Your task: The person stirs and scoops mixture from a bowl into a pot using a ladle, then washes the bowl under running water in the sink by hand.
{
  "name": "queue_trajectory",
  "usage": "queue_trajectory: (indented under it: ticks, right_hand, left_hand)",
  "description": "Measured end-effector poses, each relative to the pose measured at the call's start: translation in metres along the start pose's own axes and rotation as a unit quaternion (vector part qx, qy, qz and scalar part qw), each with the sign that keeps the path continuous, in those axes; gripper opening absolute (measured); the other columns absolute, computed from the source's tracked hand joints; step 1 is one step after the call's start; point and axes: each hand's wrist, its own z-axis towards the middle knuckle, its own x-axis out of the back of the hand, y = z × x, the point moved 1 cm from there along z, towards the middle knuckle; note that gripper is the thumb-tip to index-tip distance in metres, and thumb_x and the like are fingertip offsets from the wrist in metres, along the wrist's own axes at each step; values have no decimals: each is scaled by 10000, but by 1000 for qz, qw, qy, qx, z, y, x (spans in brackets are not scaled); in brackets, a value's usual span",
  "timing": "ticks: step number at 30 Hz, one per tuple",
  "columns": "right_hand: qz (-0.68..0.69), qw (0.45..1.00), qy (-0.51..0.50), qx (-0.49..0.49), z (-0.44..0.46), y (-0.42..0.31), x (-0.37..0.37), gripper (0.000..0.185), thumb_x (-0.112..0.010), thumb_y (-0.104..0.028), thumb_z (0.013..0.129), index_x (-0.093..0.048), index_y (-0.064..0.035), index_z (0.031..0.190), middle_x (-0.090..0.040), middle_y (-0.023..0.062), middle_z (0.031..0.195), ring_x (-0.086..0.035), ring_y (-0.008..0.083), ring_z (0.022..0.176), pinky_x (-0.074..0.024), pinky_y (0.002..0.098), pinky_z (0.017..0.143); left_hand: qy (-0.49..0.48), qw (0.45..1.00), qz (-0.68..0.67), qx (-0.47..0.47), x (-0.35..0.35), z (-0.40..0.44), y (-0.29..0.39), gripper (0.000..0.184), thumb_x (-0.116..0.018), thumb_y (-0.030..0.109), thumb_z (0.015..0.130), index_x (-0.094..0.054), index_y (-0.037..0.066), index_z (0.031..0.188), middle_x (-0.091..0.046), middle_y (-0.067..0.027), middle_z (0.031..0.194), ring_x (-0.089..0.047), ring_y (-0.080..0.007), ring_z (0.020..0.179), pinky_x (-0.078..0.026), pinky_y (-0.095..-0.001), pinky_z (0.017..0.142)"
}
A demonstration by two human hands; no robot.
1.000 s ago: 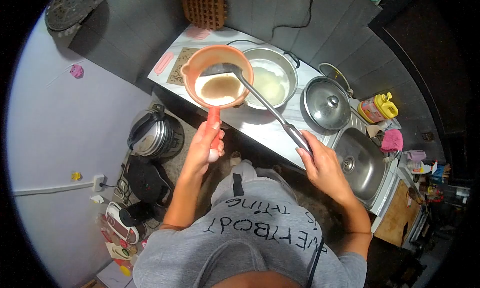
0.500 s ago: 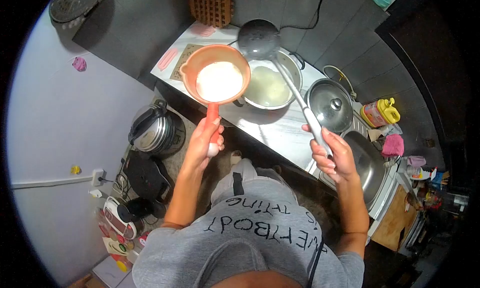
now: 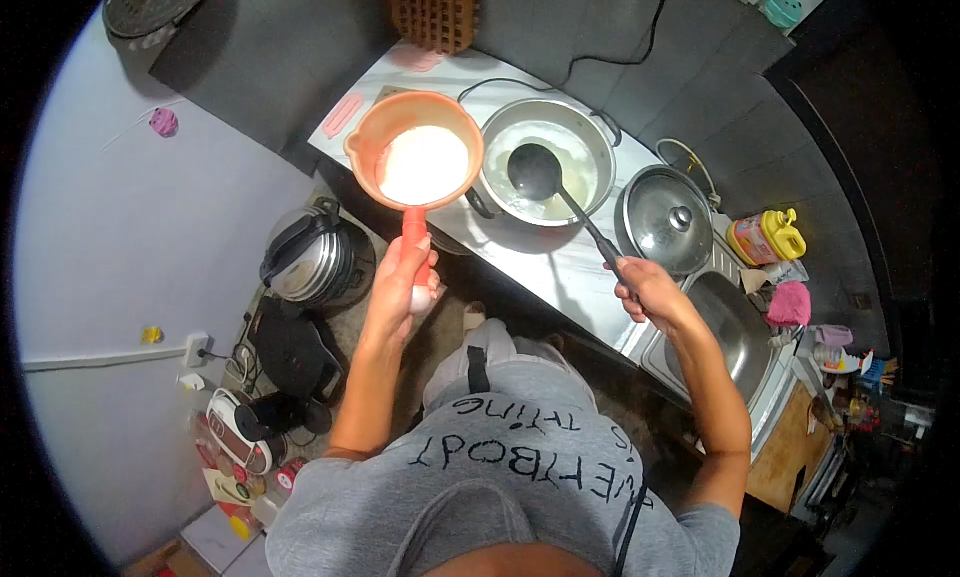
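Note:
My left hand (image 3: 402, 282) is closed around the red handle of an orange plastic dipper (image 3: 364, 152). The dipper has a pouring lip on its left side and holds a white substance (image 3: 425, 167) whose texture I cannot make out. My right hand (image 3: 652, 293) grips a black ladle (image 3: 534, 171) by the end of its handle. The ladle's bowl is over the open metal pot (image 3: 602, 162), which contains cloudy, pale liquid; whether the bowl touches the liquid I cannot tell. The dipper is held just left of the pot, above the white countertop (image 3: 520, 257).
Right of the pot lies a metal lid (image 3: 660, 232), then a steel sink (image 3: 735, 327) and a yellow jug (image 3: 765, 239). A black cable (image 3: 650, 57) runs along the wall behind. Down on the left stand a pressure cooker (image 3: 305, 262) and a white appliance (image 3: 235, 432).
The ladle has swung down from above the pot's back edge to over its liquid. My right hand has turned and moved slightly up. The dipper has shifted a little left.

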Motion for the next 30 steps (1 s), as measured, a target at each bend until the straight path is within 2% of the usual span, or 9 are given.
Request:
queue_trajectory:
  ticks: [5, 9, 11, 12, 13, 15, 20, 22, 30]
  right_hand:
    - [-64, 997, 30, -11, 20, 5, -4, 320, -404, -300, 974, -486, -1, 1051, -442, -9, 639, -382, 67, 413, -313, 238, 338]
    - [-16, 1000, 3, -25, 21, -3, -7, 310, -389, -267, 978, -486, 11, 1075, -447, -1, 641, -361, 64, 412, -316, 225, 341]
    - [194, 973, -67, -109, 22, -8, 2, 366, -396, -255, 979, -467, 57, 1158, -450, 18, 646, -327, 39, 413, -240, 160, 316]
    - [260, 951, -101, -131, 20, -12, 7, 337, -382, -210, 976, -451, 60, 1166, -444, 9, 643, -311, 34, 418, -255, 160, 328]
    - [259, 951, -102, -131, 18, -12, 11, 337, -382, -210, 976, -451, 60, 1166, -444, 9, 643, -311, 34, 418, -255, 160, 328]
    - [304, 934, -142, -121, 14, -12, 17, 358, -393, -217, 973, -443, 69, 1182, -429, 9, 634, -314, 24, 421, -229, 151, 313]
    - [296, 940, -151, -79, -16, -28, 24, 383, -389, -220, 976, -435, 87, 1200, -427, 13, 621, -328, 27, 403, -240, 151, 286]
    - [286, 946, -144, -60, -32, -38, 26, 386, -381, -221, 979, -437, 89, 1203, -424, 11, 616, -338, 27, 403, -243, 152, 282]
    - [215, 971, -96, 35, -83, -81, 23, 422, -346, -248, 993, -463, 102, 1196, -405, -3, 597, -304, 25, 326, -248, 162, 252]
  left_hand:
    - [13, 1000, 10, -9, 5, 1, 2, 306, -565, 230, 911, -463, 44, 1131, -520, -11, 767, -483, -74, 503, -414, -216, 445]
    - [19, 1000, 14, -16, 6, 1, 4, 309, -567, 228, 910, -459, 37, 1127, -517, -12, 768, -482, -69, 503, -422, -206, 446]
    - [20, 1000, 12, -16, 7, 1, 4, 307, -567, 228, 909, -458, 38, 1124, -516, -12, 769, -481, -67, 503, -424, -204, 445]
    - [19, 1000, 12, -18, 8, 2, 4, 313, -569, 231, 908, -457, 36, 1126, -515, -11, 771, -482, -67, 503, -423, -205, 444]
    - [18, 1000, 13, -19, 8, 3, 4, 319, -571, 234, 906, -457, 35, 1127, -514, -11, 772, -483, -67, 503, -423, -206, 442]
    - [19, 999, 25, -18, 9, 4, 5, 311, -574, 238, 904, -458, 41, 1115, -512, -10, 773, -483, -67, 504, -423, -207, 441]
    - [15, 997, 73, -20, 11, 13, 2, 269, -575, 250, 902, -462, 62, 1058, -509, -8, 770, -484, -68, 501, -424, -209, 439]
    - [11, 995, 100, -20, 7, 17, 0, 232, -567, 233, 911, -443, 64, 1012, -497, -23, 767, -486, -86, 496, -420, -223, 437]
    - [-40, 988, 146, -7, -17, 33, -13, 274, -557, 269, 918, -448, 51, 1041, -502, -17, 777, -486, -76, 496, -421, -216, 436]
